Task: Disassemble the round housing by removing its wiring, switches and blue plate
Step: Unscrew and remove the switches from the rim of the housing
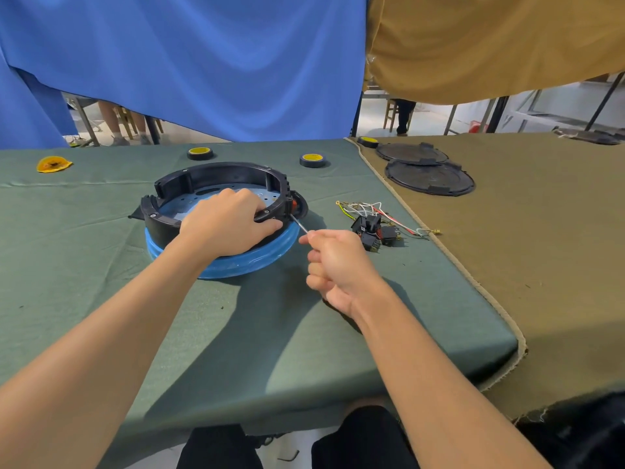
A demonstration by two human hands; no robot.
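A bench (101, 299) draped in green cloth carried the round housing (216, 174), which sat left of centre on a blue ring (236, 264) with the blue plate (267, 198) still inside. The left grip (230, 225) curled over its near rim. The right grip (338, 265) pinched a thin metal tool (299, 226), its tip at the housing's side by an orange switch (295, 206). Loose wiring and switches (375, 221) lay to the right. A neighbouring olive-clothed bench (524, 231) held two black discs (429, 177). Tape rolls (200, 153) stood along the far edge, and blue curtain (203, 62) and tan curtain (490, 45) hung behind.
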